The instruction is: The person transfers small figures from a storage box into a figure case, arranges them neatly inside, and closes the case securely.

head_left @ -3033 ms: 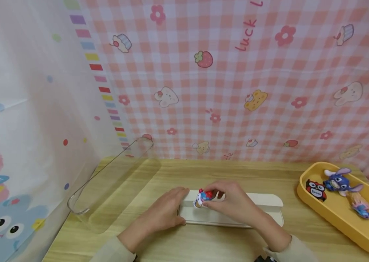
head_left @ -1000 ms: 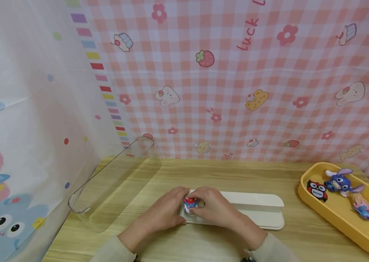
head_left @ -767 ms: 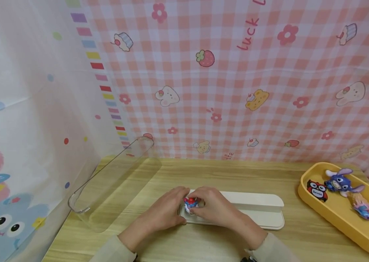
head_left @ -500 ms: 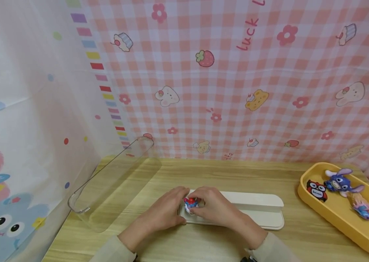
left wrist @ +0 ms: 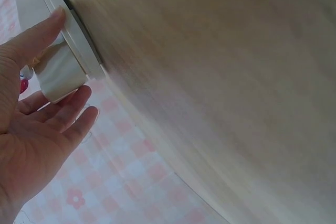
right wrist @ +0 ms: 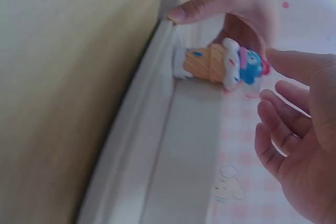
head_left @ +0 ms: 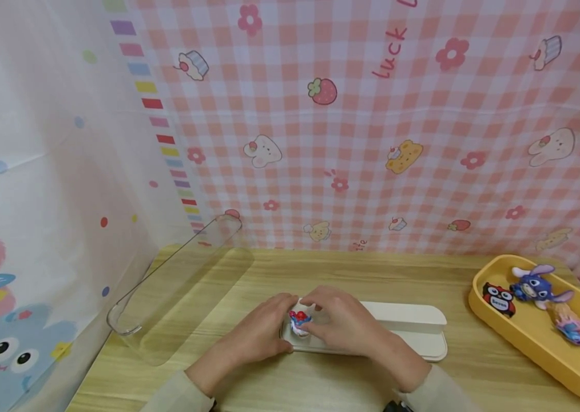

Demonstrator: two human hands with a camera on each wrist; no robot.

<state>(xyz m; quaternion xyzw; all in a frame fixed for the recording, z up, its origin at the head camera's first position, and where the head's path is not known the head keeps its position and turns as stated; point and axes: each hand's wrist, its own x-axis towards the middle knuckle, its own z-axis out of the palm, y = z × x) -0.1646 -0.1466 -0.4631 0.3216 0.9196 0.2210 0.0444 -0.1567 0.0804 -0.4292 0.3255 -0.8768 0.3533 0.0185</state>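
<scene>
A small ice-cream-cone figurine (head_left: 300, 323), with a waffle cone, white cream, a blue character and red on top, stands upright at the left end of a white stepped base (head_left: 413, 343). My left hand (head_left: 264, 326) holds that end of the base, thumb at the front edge and fingers behind the raised step; the left wrist view shows this grip. Beside the figurine's top is my right hand (head_left: 344, 320). In the right wrist view its fingers (right wrist: 270, 111) are spread and apart from the figurine, with the thumb close to the red top.
To the left stands a clear plastic cover (head_left: 135, 332) with rounded ends. At the right a yellow tray (head_left: 532, 349) holds an owl figure (head_left: 498, 299), a blue long-eared figurine (head_left: 534, 286) and another small toy (head_left: 568, 325). Printed cloth hangs behind the wooden table (head_left: 362, 274).
My right hand has carried the tilted figurine left and stood it on the base's left end. Since half a second ago its fingers have loosened and drawn slightly right. The left hand stays put.
</scene>
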